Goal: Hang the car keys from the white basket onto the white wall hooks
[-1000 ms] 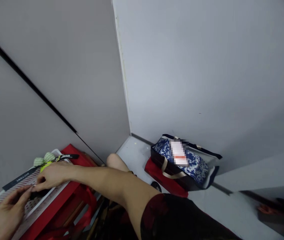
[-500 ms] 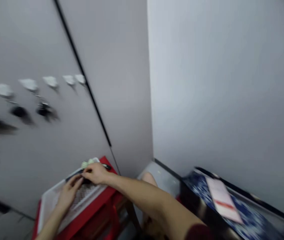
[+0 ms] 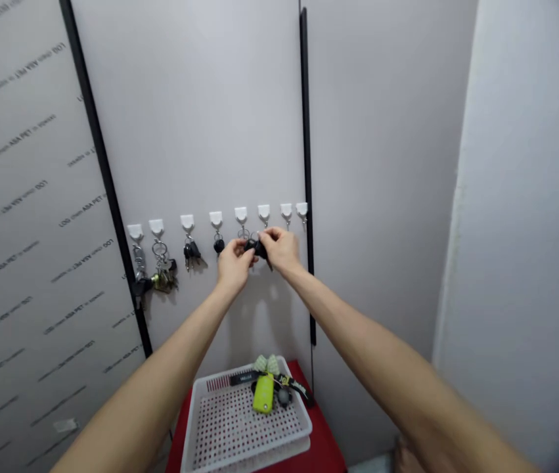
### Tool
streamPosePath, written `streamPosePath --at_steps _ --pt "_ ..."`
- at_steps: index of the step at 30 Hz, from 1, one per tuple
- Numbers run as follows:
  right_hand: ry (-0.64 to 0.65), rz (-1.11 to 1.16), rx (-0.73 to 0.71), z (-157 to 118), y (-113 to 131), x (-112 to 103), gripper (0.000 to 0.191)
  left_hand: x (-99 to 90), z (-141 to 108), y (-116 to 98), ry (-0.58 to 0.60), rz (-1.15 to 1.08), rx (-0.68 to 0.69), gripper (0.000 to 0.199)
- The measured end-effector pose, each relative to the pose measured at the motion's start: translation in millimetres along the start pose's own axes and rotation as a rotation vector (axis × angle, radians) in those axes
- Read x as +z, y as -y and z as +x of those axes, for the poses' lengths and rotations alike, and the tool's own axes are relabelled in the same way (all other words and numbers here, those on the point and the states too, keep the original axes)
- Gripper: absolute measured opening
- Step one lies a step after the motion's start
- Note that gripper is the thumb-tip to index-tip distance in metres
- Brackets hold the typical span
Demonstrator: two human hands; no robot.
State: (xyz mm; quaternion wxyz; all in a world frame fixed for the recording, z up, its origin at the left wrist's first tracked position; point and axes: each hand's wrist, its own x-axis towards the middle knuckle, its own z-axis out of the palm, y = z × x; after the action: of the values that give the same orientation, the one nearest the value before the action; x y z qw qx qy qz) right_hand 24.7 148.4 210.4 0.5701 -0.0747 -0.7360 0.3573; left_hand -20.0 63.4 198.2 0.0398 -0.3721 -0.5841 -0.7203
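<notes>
At the far left of the frame, a pale panel (image 3: pixel 18 217) carries slanted rows of dark print; "ASA PET" repeats and can be read, while the smaller words around it are hard to make out. A small whitish label (image 3: pixel 66 426) sits low on it, its print illegible. Past a black strip (image 3: pixel 99 157), a row of white hooks (image 3: pixel 187 221) with no readable lettering crosses the middle of the frame. From the left hang a black key set (image 3: pixel 141 287), a crowded key bunch (image 3: pixel 163 272) with a gold-toned piece, a smaller set (image 3: pixel 192 251) and a single dark key fob (image 3: pixel 219 244). At the centre of the frame, the left hand (image 3: pixel 233 266) is closed in a pinch on the left end of some black keys (image 3: pixel 255 247), which are held up just below the hooks; any marking on them is too small to read. The right hand (image 3: pixel 280 249) pinches their upper right end, near the ring. Below, at lower centre, a white perforated basket (image 3: pixel 224 427) rests on a red surface (image 3: pixel 326 447). In it, left to right, are a black tag (image 3: pixel 243 378) with pale, unreadable characters, a green checked bow (image 3: pixel 265 364), a lime-green key fob (image 3: pixel 263 393), a grey ball (image 3: pixel 284 395) and a black strap (image 3: pixel 301 390) with indistinct lettering. Plain grey panelling (image 3: pixel 382 197) and a pale wall (image 3: pixel 530 263) fill the right side.
</notes>
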Motion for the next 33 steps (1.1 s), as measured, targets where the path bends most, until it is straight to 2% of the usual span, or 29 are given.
streamPosePath --at_steps 4,10,13,16,20,22,23,26,27,29,33 --pt "-0.124 -0.114 0.013 32 6 -9 0.019 16.8 27 -16 0.018 0.162 0.103 0.019" --pt "-0.058 -0.322 0.070 44 -11 -7 0.018 29.7 36 -7 -0.049 0.448 0.065 0.025" --pt "0.005 -0.352 0.087 41 -18 -4 0.017 29.4 27 -1 0.024 0.572 0.086 0.028" --pt "0.015 -0.303 0.039 31 -25 -9 0.020 25.1 8 8 0.112 0.670 0.083 0.034" --pt "-0.048 -0.273 -0.058 -8 -47 -22 0.023 10.4 -31 40 0.245 0.692 0.061 0.035" --pt "0.057 -0.315 -0.055 -42 -64 -28 0.024 -0.3 -56 66 0.328 0.720 0.037 0.030" --pt "0.175 -0.338 -0.039 -63 -73 -30 0.023 -6.0 -70 80 0.373 0.744 0.018 0.028" --pt "0.663 -0.410 0.022 -125 -101 -32 0.021 -22.5 -109 118 0.492 0.870 -0.061 0.025" --pt "0.778 -0.458 0.040 -143 -108 -31 0.021 -27.5 -120 129 0.513 0.926 -0.083 0.025" --pt "0.895 -0.552 0.051 -170 -119 -28 0.022 -36.3 -134 147 0.522 1.026 -0.097 0.027" --pt "0.903 -0.737 0.032 -191 -120 -20 0.022 -47.8 -145 168 0.480 1.034 -0.133 0.028"
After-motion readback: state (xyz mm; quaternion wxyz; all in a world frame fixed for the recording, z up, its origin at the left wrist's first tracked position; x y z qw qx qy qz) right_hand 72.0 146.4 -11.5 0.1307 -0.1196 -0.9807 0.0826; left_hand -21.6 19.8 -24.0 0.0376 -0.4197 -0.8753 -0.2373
